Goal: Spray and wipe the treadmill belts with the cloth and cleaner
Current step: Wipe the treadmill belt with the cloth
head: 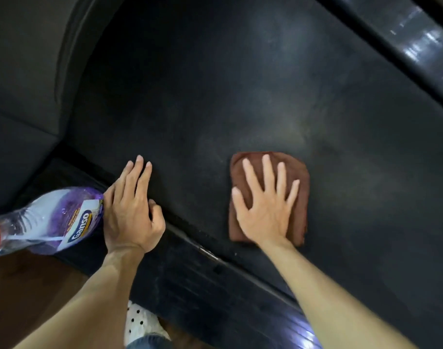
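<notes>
A clear spray bottle (46,220) with a purple "Ganso" label and red cap lies tilted beside the treadmill's near side rail (190,268). The left hand (132,210) rests on the belt (215,96) edge, fingers straight, gripping nothing. The right hand (267,205), fingers spread, presses a folded brown cloth (298,172) flat on the dark belt. Wooden floor (26,285) shows below.

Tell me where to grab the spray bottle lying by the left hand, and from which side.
Grip the spray bottle round its clear narrow waist, just behind the purple label, coming down from above. It seems to lie on its side with the red cap end toward the frame's left, so the waist is exposed. The left hand sits right beside its base.
</notes>
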